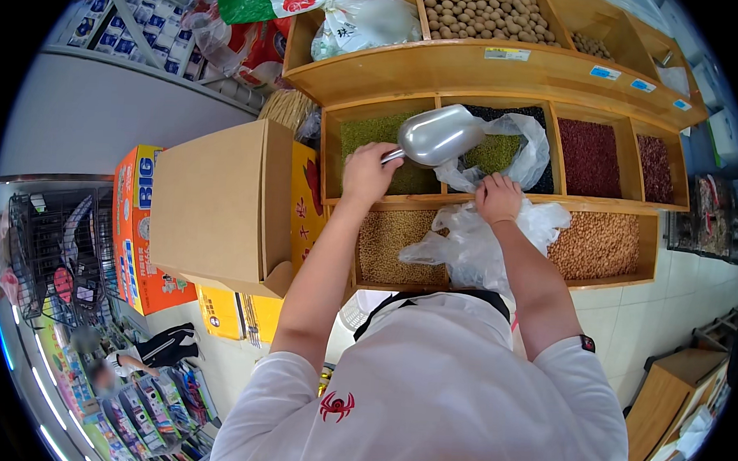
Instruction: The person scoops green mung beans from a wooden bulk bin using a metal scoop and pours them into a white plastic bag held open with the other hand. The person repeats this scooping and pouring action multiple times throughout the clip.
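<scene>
My left hand (369, 172) grips the handle of a metal scoop (441, 135), tilted over the open mouth of a clear plastic bag (528, 152). Green beans (491, 153) lie inside the bag, which rests over a bin of black beans (540, 186). My right hand (499, 198) holds the bag's near rim at the wooden divider. Under the left hand and scoop is a bin of green beans (373, 129). Crumpled clear plastic bags (482, 245) lie below my right hand, over the nearer bins. The scoop's inside is hidden from view.
Bins of dark red beans (588, 158), tan soybeans (393, 247) and peanuts (597, 246) surround the hands. A raised wooden tier (450, 67) stands behind, with dried round fruits (483, 13). A cardboard box (209, 202) stands at left. A person (131, 361) is far off at lower left.
</scene>
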The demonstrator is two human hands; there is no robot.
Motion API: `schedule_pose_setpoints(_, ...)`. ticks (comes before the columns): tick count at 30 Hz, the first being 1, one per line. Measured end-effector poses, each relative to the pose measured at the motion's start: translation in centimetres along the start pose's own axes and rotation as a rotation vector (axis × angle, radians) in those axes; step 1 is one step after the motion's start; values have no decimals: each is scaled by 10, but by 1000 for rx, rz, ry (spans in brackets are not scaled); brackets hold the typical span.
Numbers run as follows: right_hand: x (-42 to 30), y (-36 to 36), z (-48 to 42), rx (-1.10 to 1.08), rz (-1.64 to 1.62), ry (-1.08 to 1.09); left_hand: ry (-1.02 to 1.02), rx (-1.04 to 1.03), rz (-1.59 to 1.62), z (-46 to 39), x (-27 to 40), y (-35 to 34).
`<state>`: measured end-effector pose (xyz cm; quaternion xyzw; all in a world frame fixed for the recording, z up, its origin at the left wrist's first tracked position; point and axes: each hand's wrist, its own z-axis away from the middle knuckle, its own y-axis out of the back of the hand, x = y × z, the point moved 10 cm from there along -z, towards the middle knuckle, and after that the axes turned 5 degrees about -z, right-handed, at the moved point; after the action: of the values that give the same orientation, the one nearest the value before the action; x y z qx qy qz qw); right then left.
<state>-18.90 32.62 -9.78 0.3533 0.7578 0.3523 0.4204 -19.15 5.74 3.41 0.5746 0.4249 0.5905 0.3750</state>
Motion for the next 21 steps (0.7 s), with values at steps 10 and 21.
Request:
schedule_pose_setpoints(10, 0, -4, -1, -28, 16, -5, 439, -223, -232, 34, -125, -27)
schedule_pose_setpoints(21, -2, -1, -1, -8, -4, 8, 393, -451, -394, 15, -128, -98)
